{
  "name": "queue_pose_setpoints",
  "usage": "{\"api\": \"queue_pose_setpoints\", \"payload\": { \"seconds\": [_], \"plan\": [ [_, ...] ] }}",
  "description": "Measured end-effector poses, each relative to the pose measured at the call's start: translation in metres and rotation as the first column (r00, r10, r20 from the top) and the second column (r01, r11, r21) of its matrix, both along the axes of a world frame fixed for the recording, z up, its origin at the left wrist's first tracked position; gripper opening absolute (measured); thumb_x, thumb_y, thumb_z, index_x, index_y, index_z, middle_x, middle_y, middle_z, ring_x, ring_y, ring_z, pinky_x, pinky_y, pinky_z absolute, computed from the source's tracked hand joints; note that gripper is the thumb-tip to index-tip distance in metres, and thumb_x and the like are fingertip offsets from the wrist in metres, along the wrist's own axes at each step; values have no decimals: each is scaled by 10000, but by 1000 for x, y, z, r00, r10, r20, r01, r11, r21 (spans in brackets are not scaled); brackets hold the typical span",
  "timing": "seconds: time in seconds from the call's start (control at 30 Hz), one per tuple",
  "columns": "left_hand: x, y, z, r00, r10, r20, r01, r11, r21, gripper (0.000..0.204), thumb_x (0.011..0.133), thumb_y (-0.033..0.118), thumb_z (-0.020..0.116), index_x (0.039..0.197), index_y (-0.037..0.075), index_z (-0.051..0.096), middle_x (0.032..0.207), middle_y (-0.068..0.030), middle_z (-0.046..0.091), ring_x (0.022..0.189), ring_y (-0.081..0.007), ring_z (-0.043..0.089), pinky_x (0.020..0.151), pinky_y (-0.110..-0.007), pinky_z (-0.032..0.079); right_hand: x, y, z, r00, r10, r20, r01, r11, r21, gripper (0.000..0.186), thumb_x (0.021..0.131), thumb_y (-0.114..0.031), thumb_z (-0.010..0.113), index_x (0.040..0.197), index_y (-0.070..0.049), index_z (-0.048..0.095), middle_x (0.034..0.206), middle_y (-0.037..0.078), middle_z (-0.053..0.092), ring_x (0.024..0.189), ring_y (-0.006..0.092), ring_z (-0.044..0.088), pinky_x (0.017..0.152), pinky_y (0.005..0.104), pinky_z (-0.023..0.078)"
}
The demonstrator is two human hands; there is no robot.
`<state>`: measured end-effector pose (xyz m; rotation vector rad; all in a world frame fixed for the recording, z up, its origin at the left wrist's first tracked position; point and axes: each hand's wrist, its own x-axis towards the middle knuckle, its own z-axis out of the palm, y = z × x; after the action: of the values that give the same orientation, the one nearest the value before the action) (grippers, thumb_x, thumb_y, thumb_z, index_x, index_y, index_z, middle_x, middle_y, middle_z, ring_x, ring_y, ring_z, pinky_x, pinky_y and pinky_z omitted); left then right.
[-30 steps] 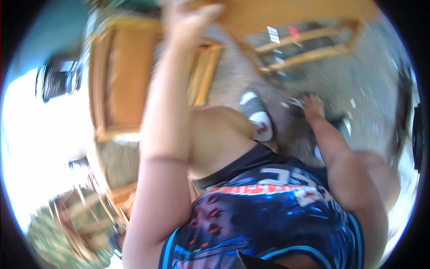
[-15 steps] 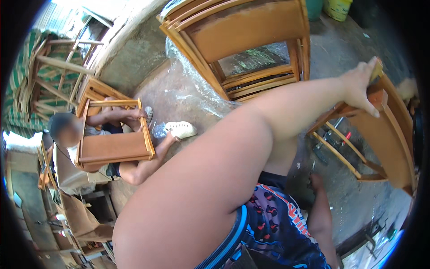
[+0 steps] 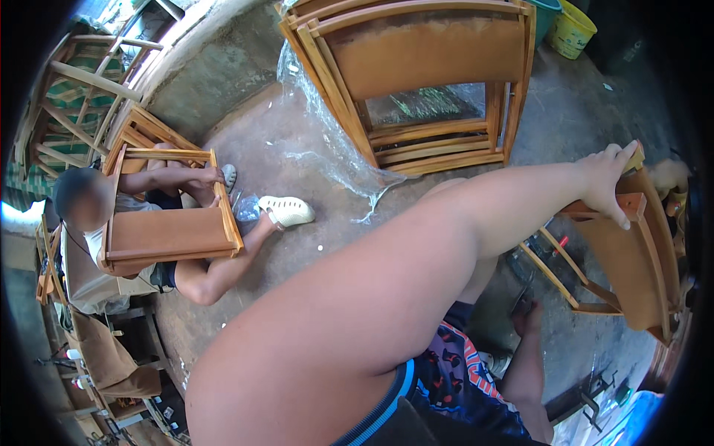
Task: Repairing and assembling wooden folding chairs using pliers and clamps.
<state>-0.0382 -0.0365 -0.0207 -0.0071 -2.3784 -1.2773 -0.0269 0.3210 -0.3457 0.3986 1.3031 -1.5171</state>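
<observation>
While the left hand (image 3: 606, 184) grips, keep the chair (image 3: 623, 260) steady

Thumb and fingers clamp its wooden edge, over on the right side; a wide, firm hold should best resist twisting. Low beside it, the right hand (image 3: 529, 317) has fingers too unclear to judge.

At least three chairs (image 3: 625, 275), two buckets (image 3: 571, 33)

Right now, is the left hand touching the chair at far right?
Touching. The head view shows the left hand gripping the wooden end of the chair, with no visible gap.
</observation>
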Motion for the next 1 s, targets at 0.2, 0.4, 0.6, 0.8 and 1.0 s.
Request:
{"api": "queue_pose_setpoints", "payload": {
  "seconds": [0.2, 0.4, 0.6, 0.8, 1.0],
  "plan": [
    [14, -2, 3, 1000, -11, -16, 12, 999, 34, 1399, 469, 497, 873, 1495, -28, 80, 1384, -274, 342, 1284, -421, 402, 1067, -440, 372, -18, -11, 55, 993, 92, 78, -77, 981, -176, 466, 807, -403, 490, 1124, -84, 611, 1158, 123, 634, 1085, 328, 569, 911, 497, 427],
    [23, 45, 65, 843, 4, -537, -323, 803, -501, 909, 627, 367, 722, 1444, 142, 391, 1430, -169, 396, 1302, -355, 410, 1059, -448, 378, -37, 22, 44, 992, -119, 32, 123, 947, -296, 433, 823, -447, 488, 1114, -146, 596, 899, 9, 602, 865, 199, 558, 800, 374, 415],
    [12, 110, 66, 935, -117, -336, -180, 657, -732, 918, 676, 313, 792, 1450, 96, 350, 1312, -152, 491, 1192, -331, 483, 1020, -556, 347, -23, 13, 75, 929, -369, 5, 351, 878, -324, 233, 922, -381, 535, 984, -159, 569, 796, 34, 584, 747, 212, 570, 697, 386, 463],
    [-46, 163, 71, 995, 81, -58, -79, 285, -955, 842, 732, 533, 728, 1448, 236, 401, 1458, -103, 426, 1357, -321, 379, 1045, -586, 347, -6, 34, 110, 879, -464, -112, 447, 883, -145, 227, 812, -325, 661, 904, -132, 586, 832, 70, 609, 736, 226, 585, 722, 474, 513],
    [-124, 151, 85, 984, 47, 174, 164, 175, -971, 679, 791, 571, 643, 1199, 29, 632, 1285, -223, 561, 1238, -369, 498, 1038, -463, 403, 2, 50, 108, 903, -359, -237, 356, 933, -58, 122, 714, -117, 582, 832, -93, 562, 717, 74, 553, 601, 217, 553, 563, 423, 499]
  ]
}}
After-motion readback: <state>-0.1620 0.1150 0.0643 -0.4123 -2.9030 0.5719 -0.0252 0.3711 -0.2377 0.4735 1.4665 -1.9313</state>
